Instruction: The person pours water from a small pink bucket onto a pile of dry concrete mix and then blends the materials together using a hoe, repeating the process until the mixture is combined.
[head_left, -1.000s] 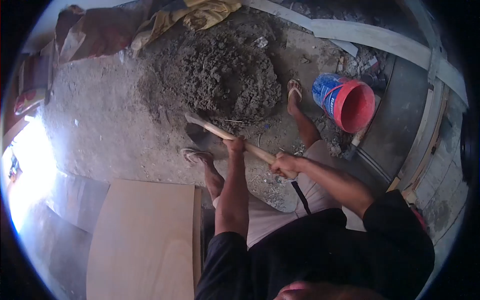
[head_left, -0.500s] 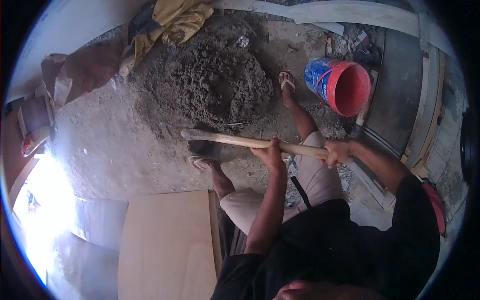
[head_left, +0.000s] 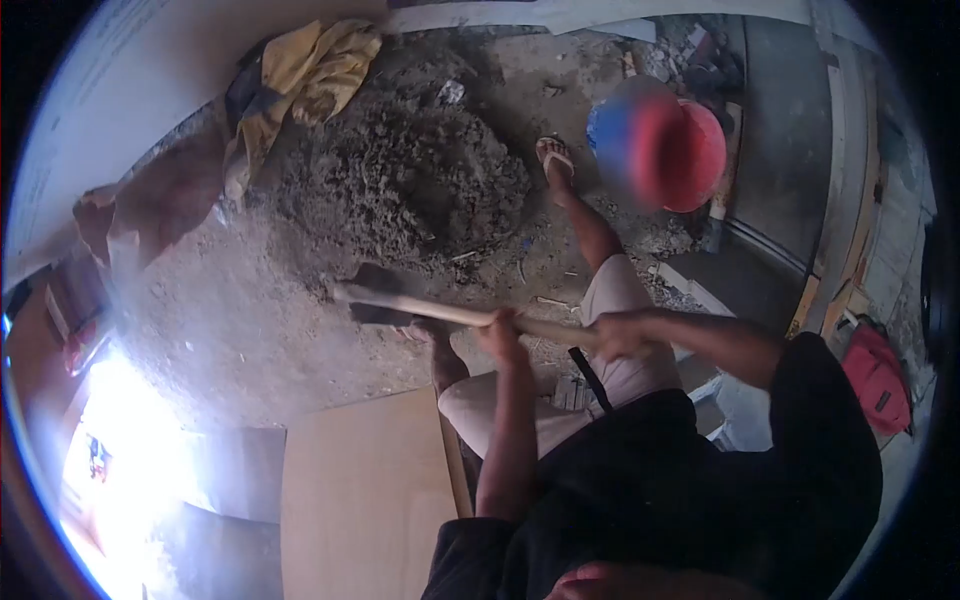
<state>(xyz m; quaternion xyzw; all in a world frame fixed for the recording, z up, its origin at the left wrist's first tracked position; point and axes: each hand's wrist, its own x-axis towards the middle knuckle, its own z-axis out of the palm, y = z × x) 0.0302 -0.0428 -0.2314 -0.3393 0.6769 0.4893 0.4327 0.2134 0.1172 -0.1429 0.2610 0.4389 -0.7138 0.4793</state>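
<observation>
Both my hands grip the wooden handle [head_left: 440, 312] of a hoe. My left hand [head_left: 500, 330] holds it near the middle, my right hand [head_left: 612, 335] nearer the end. The dark metal blade [head_left: 375, 296] hangs lifted at the near edge of a grey heap of damp sand or mortar mix [head_left: 420, 185]. My left foot is partly hidden under the blade and handle. My right foot in a sandal [head_left: 553, 157] stands beside the heap.
A red and blue bucket [head_left: 660, 145] lies tipped to the right of the heap. A yellow cloth [head_left: 300, 75] and brown sacks [head_left: 150, 205] lie at the back left. A plywood sheet [head_left: 365, 490] lies near me. A red bag [head_left: 878, 378] is at the right.
The hoe has been pulled out of the heap and raised, its handle going from slanted to nearly level. The view has shifted, and the bucket is blurred now.
</observation>
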